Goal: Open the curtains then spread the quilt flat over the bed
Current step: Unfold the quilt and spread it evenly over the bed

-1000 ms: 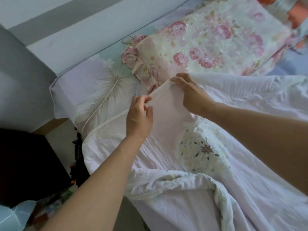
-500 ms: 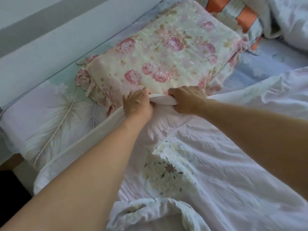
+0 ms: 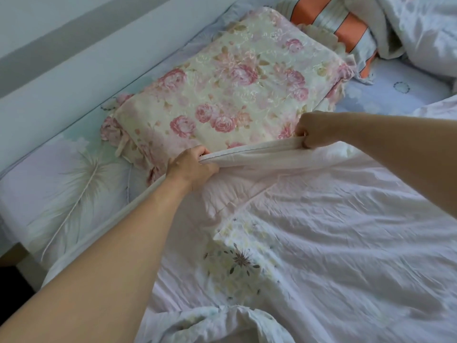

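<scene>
Left hand and right hand each pinch the top hem of the quilt, just below the floral pillow. I judge spreading well along: quilt lies below the pillow, wrinkled, one bunch left to flatten. Curtains out of view.

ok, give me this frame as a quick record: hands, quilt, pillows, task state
left hand: grips the top hem of the quilt
right hand: pinches the same hem, further right
hem: stretched between the hands, along the near side of the floral pillow
quilt: wrinkled, bunched fold at the near edge, not yet flat
striped pillow: behind the floral pillow, partly hidden
sheet: feather print, uncovered left of the quilt
</scene>
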Demonstrator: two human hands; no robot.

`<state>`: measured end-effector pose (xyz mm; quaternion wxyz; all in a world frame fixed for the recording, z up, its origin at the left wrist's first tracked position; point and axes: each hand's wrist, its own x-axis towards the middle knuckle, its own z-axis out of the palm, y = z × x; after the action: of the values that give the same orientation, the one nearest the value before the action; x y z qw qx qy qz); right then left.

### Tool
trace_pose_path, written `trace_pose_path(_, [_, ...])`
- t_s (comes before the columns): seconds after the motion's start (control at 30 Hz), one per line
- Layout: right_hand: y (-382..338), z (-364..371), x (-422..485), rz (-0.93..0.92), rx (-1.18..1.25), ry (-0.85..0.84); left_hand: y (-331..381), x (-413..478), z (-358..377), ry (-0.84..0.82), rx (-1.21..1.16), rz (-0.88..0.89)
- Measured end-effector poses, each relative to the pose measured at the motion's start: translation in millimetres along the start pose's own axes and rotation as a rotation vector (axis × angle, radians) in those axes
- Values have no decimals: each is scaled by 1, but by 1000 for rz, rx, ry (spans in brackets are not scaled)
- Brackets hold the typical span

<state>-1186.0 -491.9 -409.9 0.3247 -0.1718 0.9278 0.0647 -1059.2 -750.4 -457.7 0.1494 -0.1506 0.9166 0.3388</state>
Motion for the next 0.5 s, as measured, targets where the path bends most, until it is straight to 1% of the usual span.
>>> trace_pose_path(0.03, [1,0,3,7,-37,57,-1,1,-1,-20,-33,-3])
trace_pose_path(0.07, [0,1,5,30,-75,149,-3,2,-1,-36,-72,1])
trace_pose_path(0.13, [-1,-2,9,109,-123,422,-7,6,-1,-61,-170,3])
trace_pose_path(0.17, [-5,-6,12,137,-89,560,-9,8,0,-68,-211,3])
trace_pose_path(0.2, [-11,-12,15,150,16,691,-11,11,1,-69,-235,10])
trace_pose_path(0.27, [-32,-30,24,156,302,894,-15,15,1,-47,-306,34])
trace_pose_path(0.33, [-57,-48,39,137,490,1004,-20,19,3,-2,-417,23])
trace_pose_path(0.37, [-69,-53,48,113,579,1000,-23,21,3,48,-438,-2])
trace_pose_path(0.4, [-78,-56,57,89,653,939,-27,23,4,112,-414,-27])
trace_pose_path(0.43, [-85,-54,64,68,697,819,-30,25,4,173,-367,-47])
trace_pose_path(0.5, [-93,-37,76,35,685,471,-34,29,6,259,-269,-43])
